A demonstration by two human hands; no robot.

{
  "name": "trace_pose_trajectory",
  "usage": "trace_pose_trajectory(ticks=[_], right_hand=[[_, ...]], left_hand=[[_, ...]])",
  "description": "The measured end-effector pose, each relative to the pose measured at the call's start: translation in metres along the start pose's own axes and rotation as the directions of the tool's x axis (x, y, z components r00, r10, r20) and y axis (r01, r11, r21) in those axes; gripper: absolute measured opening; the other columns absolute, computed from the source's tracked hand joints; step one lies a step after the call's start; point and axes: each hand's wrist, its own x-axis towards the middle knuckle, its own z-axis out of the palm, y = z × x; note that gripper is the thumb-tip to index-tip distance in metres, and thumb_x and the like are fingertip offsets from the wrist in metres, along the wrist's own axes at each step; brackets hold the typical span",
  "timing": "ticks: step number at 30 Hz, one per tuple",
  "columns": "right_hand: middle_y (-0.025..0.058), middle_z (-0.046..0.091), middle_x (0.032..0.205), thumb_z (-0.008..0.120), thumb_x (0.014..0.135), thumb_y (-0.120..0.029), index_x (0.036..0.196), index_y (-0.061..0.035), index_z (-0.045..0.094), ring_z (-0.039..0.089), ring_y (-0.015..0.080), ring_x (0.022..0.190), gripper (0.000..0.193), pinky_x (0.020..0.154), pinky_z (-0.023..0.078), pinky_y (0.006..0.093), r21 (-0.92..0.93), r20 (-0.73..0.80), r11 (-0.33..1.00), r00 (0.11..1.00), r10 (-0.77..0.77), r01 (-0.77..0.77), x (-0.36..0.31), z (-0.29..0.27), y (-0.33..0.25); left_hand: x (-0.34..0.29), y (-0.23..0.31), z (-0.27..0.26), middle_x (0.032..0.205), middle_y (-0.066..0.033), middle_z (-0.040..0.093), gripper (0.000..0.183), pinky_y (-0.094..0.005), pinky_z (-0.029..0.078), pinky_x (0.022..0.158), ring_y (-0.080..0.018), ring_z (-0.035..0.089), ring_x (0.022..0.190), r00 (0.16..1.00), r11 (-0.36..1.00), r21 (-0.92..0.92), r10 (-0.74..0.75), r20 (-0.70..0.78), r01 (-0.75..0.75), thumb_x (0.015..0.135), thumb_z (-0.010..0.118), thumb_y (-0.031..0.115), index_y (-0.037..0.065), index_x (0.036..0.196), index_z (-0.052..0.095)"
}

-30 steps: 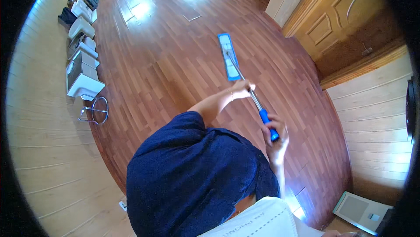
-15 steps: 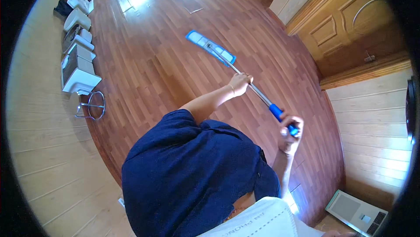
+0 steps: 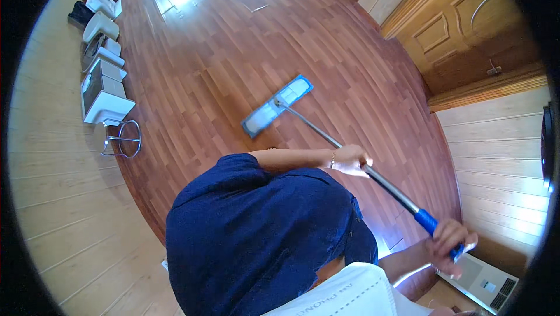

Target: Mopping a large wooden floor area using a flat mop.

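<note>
Wood-plank floor [image 3: 192,77], panelled door [image 3: 452,30] off R. Flat mop [image 3: 382,182] sits ahead of the person: blue-edged pad [image 3: 263,118] slanted, prob. touching the floor, tho' I can't quite see its underside. L hand [image 3: 352,160]: grip closed round the metal pole [image 3: 402,198]; R hand [image 3: 450,240]: grip wrapped round the blue handle [image 3: 426,221]. White vented unit [image 3: 475,275] shows just past that hand.

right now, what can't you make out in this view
Underside of the mop pad, head view: faces the floor
Part of the pole, head view: inside the left fingers
Part of the blue grip, head view: behind the right fingers
Dark wall object, head view: cut off by the picture's black rim
</note>
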Motion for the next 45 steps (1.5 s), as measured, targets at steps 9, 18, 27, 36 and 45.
trace_pose_trajectory(ticks=[9,18,27,36,45], right_hand=[[-0.0027,0.051,0.053,0.076,0.077,-0.036,0.095,-0.0084,0.052,0.048,0.0083,0.043,0.041,0.044,0.044,0.0215,-0.069,-0.061,0.992,0.992,-0.112,0.108,-0.03,0.03,0.007],[0.0173,0.063,0.093,0.061,0.084,-0.013,0.09,-0.0027,0.058,0.06,0.0289,0.091,0.012,0.086,0.047,0.0431,-0.5,-0.281,0.732,0.886,0.368,-0.463,-0.022,0.097,0.136],[0.0167,0.058,0.124,0.072,0.076,-0.011,0.103,-0.0062,0.064,0.054,0.0313,0.118,0.028,0.098,0.042,0.04,-0.628,0.198,0.668,0.748,0.634,-0.4,0.025,0.154,0.283],[0.0159,0.06,0.122,0.073,0.072,-0.006,0.097,-0.0066,0.068,0.049,0.0298,0.125,0.026,0.105,0.037,0.043,-0.527,0.497,0.762,0.592,0.635,-0.376,0.045,0.177,0.314],[0.0144,0.06,0.123,0.068,0.073,-0.001,0.091,-0.0071,0.068,0.043,0.0315,0.129,0.019,0.108,0.032,0.0451,-0.327,0.588,0.757,0.505,0.631,-0.565,0.04,0.2,0.314]], left_hand=[[-0.026,0.004,-0.005,0.063,-0.0126,0.056,0.013,-0.0483,0.041,0.055,-0.0381,0.057,0.065,0.994,0.991,0.134,-0.008,0.11,-0.007,0.066,0.063,0.018,0.01,0.064,0.053],[-0.09,-0.222,-0.086,0.054,-0.0057,0.037,0.035,-0.0383,0.04,0.056,-0.0195,0.046,0.054,0.906,0.964,-0.249,-0.184,-0.382,0.091,0.073,0.057,-0.006,0.008,0.05,0.033],[-0.162,-0.244,-0.253,0.066,-0.0055,0.053,0.026,-0.044,0.042,0.063,-0.0272,0.055,0.07,0.824,0.635,0.582,-0.163,-0.542,0.508,0.07,0.07,0.02,0.012,0.062,0.047],[-0.233,-0.205,-0.264,0.072,-0.0062,0.057,0.023,-0.0424,0.044,0.068,-0.0287,0.06,0.081,0.572,0.575,0.34,-0.285,-0.769,0.744,0.07,0.071,0.019,0.01,0.07,0.05],[-0.294,-0.167,-0.248,0.066,-0.0106,0.054,0.02,-0.0408,0.044,0.058,-0.0307,0.056,0.066,0.399,0.503,0.3,-0.101,-0.911,0.811,0.072,0.07,0.018,0.008,0.07,0.053]])
